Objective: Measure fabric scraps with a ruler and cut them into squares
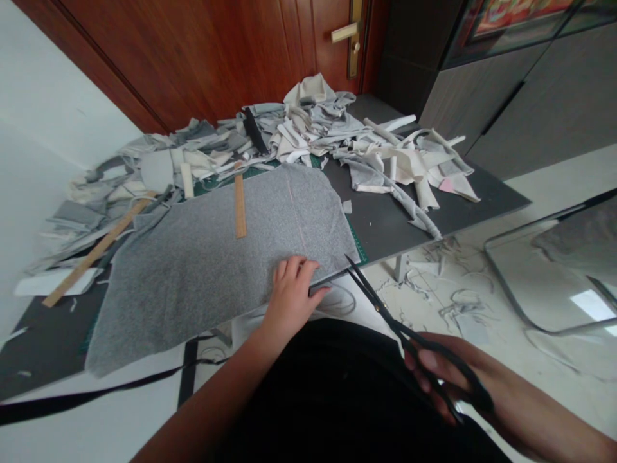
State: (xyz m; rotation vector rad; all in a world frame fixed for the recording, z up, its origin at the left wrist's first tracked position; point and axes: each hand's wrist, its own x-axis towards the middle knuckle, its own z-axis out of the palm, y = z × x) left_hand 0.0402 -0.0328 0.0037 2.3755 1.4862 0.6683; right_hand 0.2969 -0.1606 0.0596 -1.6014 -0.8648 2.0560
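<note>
Grey cloth, pink line | left hand loosely open atop | right hand grips scissors

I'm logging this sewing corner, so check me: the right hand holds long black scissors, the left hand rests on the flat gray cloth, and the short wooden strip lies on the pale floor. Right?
Not quite: the short, flat, light-brown wooden strip lies mostly on the flat gray cloth, as the head view shows. The right hand does hold the long black scissors, and the left hand rests on the cloth.
</note>
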